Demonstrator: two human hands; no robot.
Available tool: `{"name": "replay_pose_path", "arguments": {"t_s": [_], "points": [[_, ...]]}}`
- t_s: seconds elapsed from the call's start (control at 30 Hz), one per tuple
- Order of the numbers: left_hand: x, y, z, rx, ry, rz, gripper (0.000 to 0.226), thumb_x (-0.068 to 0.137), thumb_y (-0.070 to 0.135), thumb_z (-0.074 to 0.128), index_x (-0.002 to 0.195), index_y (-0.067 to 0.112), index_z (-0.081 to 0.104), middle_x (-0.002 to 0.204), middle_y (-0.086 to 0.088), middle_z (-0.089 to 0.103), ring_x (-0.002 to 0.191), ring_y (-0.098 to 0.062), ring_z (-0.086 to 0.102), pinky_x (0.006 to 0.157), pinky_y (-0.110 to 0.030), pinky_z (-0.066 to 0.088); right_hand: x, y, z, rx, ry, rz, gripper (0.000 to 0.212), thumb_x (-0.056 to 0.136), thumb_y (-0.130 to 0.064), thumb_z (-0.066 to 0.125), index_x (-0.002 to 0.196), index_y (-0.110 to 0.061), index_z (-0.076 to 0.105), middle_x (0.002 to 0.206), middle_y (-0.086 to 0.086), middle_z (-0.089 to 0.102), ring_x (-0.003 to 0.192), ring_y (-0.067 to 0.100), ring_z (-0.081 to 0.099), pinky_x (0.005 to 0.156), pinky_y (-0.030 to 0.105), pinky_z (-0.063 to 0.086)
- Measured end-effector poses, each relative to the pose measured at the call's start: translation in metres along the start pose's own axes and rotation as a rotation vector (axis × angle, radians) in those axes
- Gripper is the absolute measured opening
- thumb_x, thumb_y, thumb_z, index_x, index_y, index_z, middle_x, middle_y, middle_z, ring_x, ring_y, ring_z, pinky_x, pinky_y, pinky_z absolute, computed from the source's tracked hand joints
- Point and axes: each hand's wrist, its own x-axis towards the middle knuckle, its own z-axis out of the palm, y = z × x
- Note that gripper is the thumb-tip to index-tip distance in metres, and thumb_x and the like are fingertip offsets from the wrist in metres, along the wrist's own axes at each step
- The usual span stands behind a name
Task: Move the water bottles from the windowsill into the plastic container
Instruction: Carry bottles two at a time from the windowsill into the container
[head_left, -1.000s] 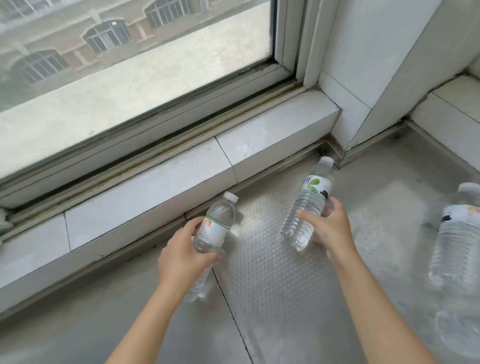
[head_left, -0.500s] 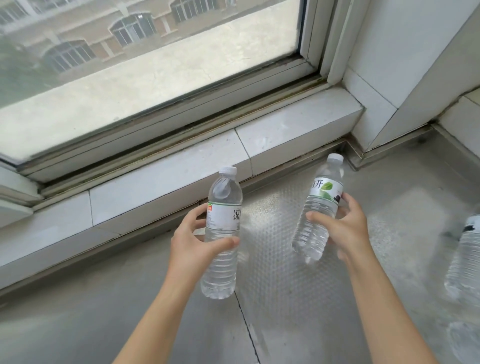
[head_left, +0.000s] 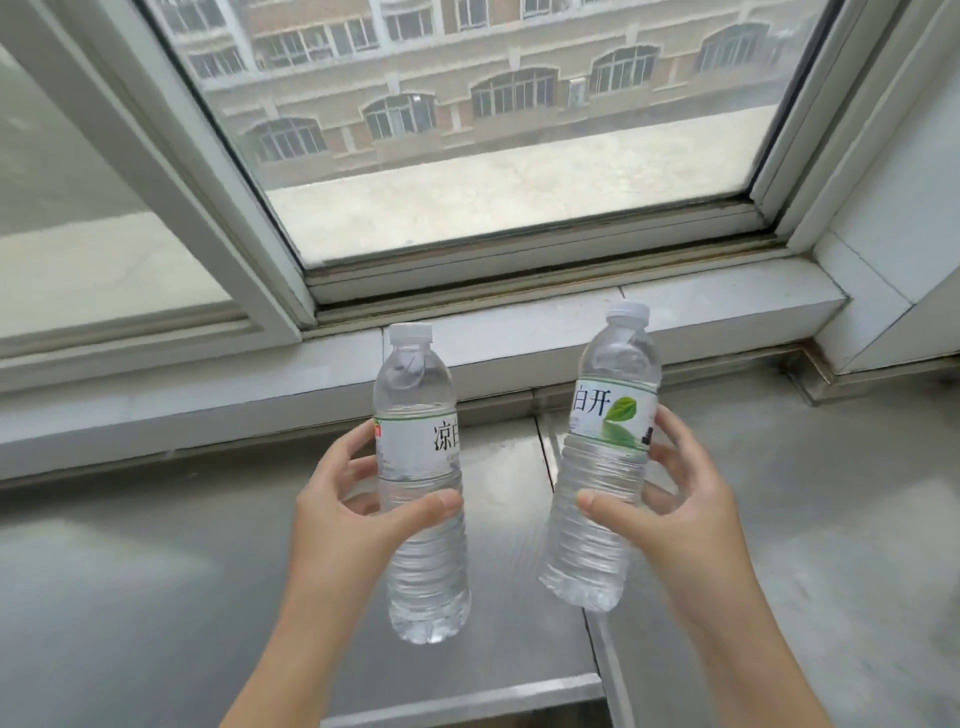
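Gripping two clear water bottles, both hands are raised above the grey windowsill (head_left: 779, 519) in front of the window (head_left: 493, 130). The left bottle (head_left: 421, 483) is held nearly upright by the left hand (head_left: 353, 514), whose thumb is pressed across the ribbed body just below the white label while the fingers are curled around the far side. The right bottle (head_left: 605, 467) is held by the right hand (head_left: 670, 509) and is tilted, with its white cap leaning to the right and its base toward the middle. The thumb of that hand is laid across the front under the label with a green leaf, and the fingers are wrapped around the right side. Both bottles are capped and filled with water, and they are held near each other without touching. Neither bottle is resting on anything; each is carried clear of the sill. A raised white ledge (head_left: 727, 301) is seen behind them under the window frame. A building (head_left: 467, 93) is visible through the glass.
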Motion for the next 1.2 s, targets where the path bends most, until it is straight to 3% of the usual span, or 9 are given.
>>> {"name": "replay_pose_path", "arguments": {"t_s": [0.2,0.37,0.47,0.53,0.67,0.87,0.97,1.03,1.2], "points": [[-0.051,-0.012,-0.106,-0.115,0.145,0.033,0.101,0.032,0.022,0.101,0.123,0.042,0.061,0.107,0.009,0.07,0.08,-0.004,0.072,0.072,-0.025,0.05,-0.071,-0.017,0.074,-0.053,-0.203,-0.07,0.087,0.056,0.005,0.086,0.115,-0.051,0.054,0.104,-0.017,0.066,0.091,0.01,0.07,0.065,0.026,0.057],[-0.107,-0.035,-0.21,-0.232,0.319,0.057,0.091,0.033,0.027,0.094,0.114,0.049,0.059,0.111,0.01,0.067,0.095,-0.015,0.069,0.079,-0.033,0.053,-0.145,-0.029,0.157,-0.14,-0.44,-0.186,0.09,0.053,0.005,0.088,0.115,-0.052,0.055,0.1,-0.021,0.064,0.089,0.004,0.068,0.061,0.022,0.056],[-0.145,-0.051,-0.272,-0.27,0.421,0.076,0.087,0.033,0.024,0.1,0.105,0.053,0.06,0.11,0.011,0.069,0.093,-0.016,0.071,0.08,-0.039,0.056,-0.195,-0.024,0.212,-0.167,-0.582,-0.26,0.092,0.051,0.005,0.088,0.116,-0.052,0.056,0.105,-0.017,0.064,0.094,0.01,0.067,0.069,0.029,0.056],[-0.173,-0.062,-0.313,-0.276,0.482,0.091,0.086,0.032,0.026,0.101,0.104,0.052,0.062,0.103,0.015,0.071,0.089,-0.014,0.073,0.076,-0.035,0.057,-0.229,-0.018,0.247,-0.156,-0.661,-0.294,0.093,0.05,0.006,0.089,0.115,-0.052,0.056,0.106,-0.015,0.064,0.095,0.013,0.067,0.07,0.033,0.057],[-0.228,-0.083,-0.383,-0.266,0.651,0.111,0.078,0.035,0.031,0.094,0.103,0.054,0.061,0.1,0.014,0.073,0.081,-0.004,0.072,0.07,-0.029,0.054,-0.292,-0.007,0.309,-0.141,-0.834,-0.347,0.094,0.05,0.007,0.088,0.114,-0.055,0.056,0.103,-0.018,0.064,0.09,0.006,0.067,0.057,0.025,0.055],[-0.307,-0.119,-0.474,-0.355,0.941,0.129,0.093,0.028,0.037,0.09,0.117,0.043,0.064,0.104,0.009,0.075,0.084,-0.009,0.075,0.066,-0.027,0.056,-0.369,0.0,0.405,-0.164,-1.122,-0.357,0.096,0.05,0.008,0.088,0.121,-0.047,0.055,0.112,-0.008,0.061,0.093,0.016,0.067,0.063,0.048,0.059],[-0.342,-0.139,-0.514,-0.389,1.088,0.113,0.089,0.033,0.033,0.091,0.117,0.044,0.064,0.108,0.01,0.074,0.088,-0.008,0.074,0.073,-0.034,0.057,-0.408,0.007,0.457,-0.189,-1.281,-0.366,0.099,0.048,0.006,0.089,0.125,-0.045,0.053,0.115,-0.009,0.059,0.09,0.008,0.067,0.062,0.041,0.06],[-0.362,-0.153,-0.539,-0.392,1.197,0.099,0.087,0.036,0.03,0.091,0.118,0.042,0.065,0.11,0.01,0.074,0.089,-0.005,0.073,0.072,-0.03,0.055,-0.435,0.014,0.494,-0.195,-1.399,-0.373,0.098,0.049,0.008,0.088,0.124,-0.045,0.053,0.112,-0.011,0.06,0.088,0.006,0.068,0.065,0.041,0.06],[-0.399,-0.186,-0.605,-0.389,1.465,0.048,0.072,0.041,0.023,0.092,0.102,0.052,0.067,0.103,0.017,0.074,0.092,-0.006,0.072,0.08,-0.035,0.057,-0.505,0.043,0.591,-0.178,-1.677,-0.393,0.095,0.048,0.004,0.09,0.118,-0.051,0.055,0.107,-0.015,0.066,0.091,0.013,0.07,0.064,0.034,0.059]]}}
